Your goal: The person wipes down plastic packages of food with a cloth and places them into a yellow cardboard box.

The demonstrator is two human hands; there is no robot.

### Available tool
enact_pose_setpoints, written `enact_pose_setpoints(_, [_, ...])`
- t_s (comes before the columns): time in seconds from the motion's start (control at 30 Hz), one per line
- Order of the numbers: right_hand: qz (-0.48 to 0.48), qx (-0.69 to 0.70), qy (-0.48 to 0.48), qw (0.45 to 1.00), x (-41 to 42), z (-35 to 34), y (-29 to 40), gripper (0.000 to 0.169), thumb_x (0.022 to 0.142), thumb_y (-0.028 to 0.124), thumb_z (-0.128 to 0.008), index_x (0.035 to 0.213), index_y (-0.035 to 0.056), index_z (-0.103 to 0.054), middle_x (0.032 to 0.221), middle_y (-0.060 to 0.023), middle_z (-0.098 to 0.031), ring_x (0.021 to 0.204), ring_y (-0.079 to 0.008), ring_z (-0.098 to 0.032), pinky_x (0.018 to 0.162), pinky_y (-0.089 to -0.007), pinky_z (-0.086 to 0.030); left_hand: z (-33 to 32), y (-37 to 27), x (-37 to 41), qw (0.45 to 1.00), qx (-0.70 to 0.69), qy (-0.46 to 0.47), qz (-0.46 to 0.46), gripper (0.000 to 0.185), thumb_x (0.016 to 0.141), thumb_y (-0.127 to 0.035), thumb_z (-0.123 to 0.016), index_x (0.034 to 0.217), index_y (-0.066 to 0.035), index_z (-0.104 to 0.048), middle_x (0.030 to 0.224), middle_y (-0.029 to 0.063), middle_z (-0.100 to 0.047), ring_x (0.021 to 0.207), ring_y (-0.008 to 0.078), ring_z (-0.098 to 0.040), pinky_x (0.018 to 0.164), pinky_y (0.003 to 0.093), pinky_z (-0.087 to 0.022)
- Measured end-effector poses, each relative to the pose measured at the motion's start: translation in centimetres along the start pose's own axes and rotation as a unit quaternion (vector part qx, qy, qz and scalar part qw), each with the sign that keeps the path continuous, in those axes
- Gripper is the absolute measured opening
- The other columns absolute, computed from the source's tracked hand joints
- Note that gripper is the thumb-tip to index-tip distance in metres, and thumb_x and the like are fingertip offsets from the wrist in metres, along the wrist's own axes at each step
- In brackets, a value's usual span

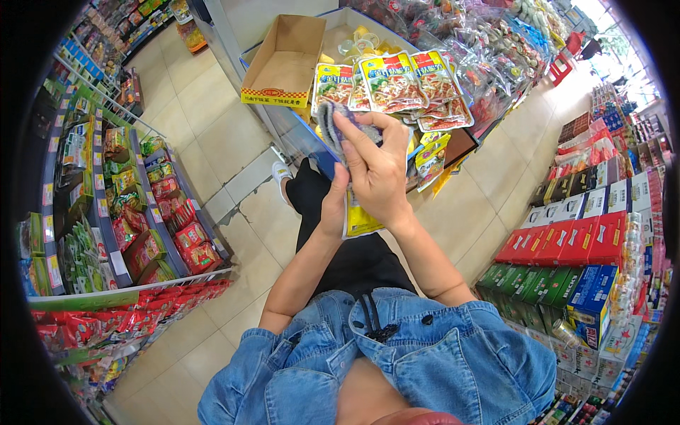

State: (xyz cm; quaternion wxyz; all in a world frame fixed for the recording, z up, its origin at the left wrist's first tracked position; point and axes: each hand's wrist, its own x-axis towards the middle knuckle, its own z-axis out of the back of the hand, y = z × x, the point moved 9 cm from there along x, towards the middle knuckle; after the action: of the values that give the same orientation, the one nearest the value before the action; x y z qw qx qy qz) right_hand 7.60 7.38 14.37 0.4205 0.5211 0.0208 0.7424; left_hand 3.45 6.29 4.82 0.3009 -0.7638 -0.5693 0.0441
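In front of my body both hands meet over a yellow plastic snack packet (362, 219). My left hand (334, 202) grips the packet's left edge with the thumb up. A folded grey and purple cloth (333, 129) is held in my right hand (378, 167), its fingers pressed over the packet, which they partly cover. Just beyond the hands, several food pouches (393, 82) with red, yellow and white printing lie piled on a display bin (326, 133). An open cardboard carton (284, 58) with a yellow printed front rests at the bin's left corner.
A yellow packet (431, 159) hangs at the bin's near edge. Bagged goods (467, 48) heap behind the pouches. Tiered snack shelves (127, 202) stand on the left, stacked drink cartons (563, 239) on the right. Tiled floor (249, 228) runs between them.
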Motion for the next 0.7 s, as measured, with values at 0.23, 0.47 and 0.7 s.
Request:
enact_pose_setpoints(0.23, [-0.123, -0.007, -0.066, 0.99, -0.8, 2.9, -6.4, 0.029, 0.09, 0.008, -0.059, 0.119, 0.0067, -0.066, 0.103, -0.013, -0.055, 0.101, -0.0276, -0.05, 0.088, -0.0374, -0.041, -0.1, -1.6, -1.6, 0.997, 0.046, -0.059, 0.008, 0.072, 0.095, -0.032, -0.047, 0.153, -0.013, -0.008, 0.152, 0.0133, -0.024, 0.136, 0.0284, -0.035, 0.109, 0.042, -0.033])
enact_pose_setpoints(0.47, [-0.078, 0.021, 0.013, 0.997, -4.4, 1.5, -1.7, 0.044, 0.099, 0.031, -0.044, 0.128, 0.0003, -0.056, 0.119, -0.0168, -0.046, 0.111, -0.0281, -0.045, 0.098, -0.0395, -0.035, -1.9, -3.5, -1.1, 0.989, 0.086, -0.047, -0.111, 0.08, 0.097, -0.044, -0.047, 0.153, -0.008, -0.004, 0.153, 0.0143, -0.023, 0.139, 0.0288, -0.029, 0.113, 0.0417, -0.024])
enact_pose_setpoints(0.7, [-0.074, 0.123, 0.076, 0.987, -7.9, 1.1, 1.6, 0.049, 0.09, 0.039, -0.058, 0.128, 0.0065, -0.059, 0.112, -0.0168, -0.044, 0.101, -0.0305, -0.042, 0.093, -0.0399, -0.034, -1.0, -6.2, -1.0, 0.963, 0.079, -0.144, -0.214, 0.073, 0.097, -0.059, -0.027, 0.154, -0.018, -0.006, 0.152, 0.0146, -0.03, 0.132, 0.034, -0.041, 0.109, 0.0481, -0.035])
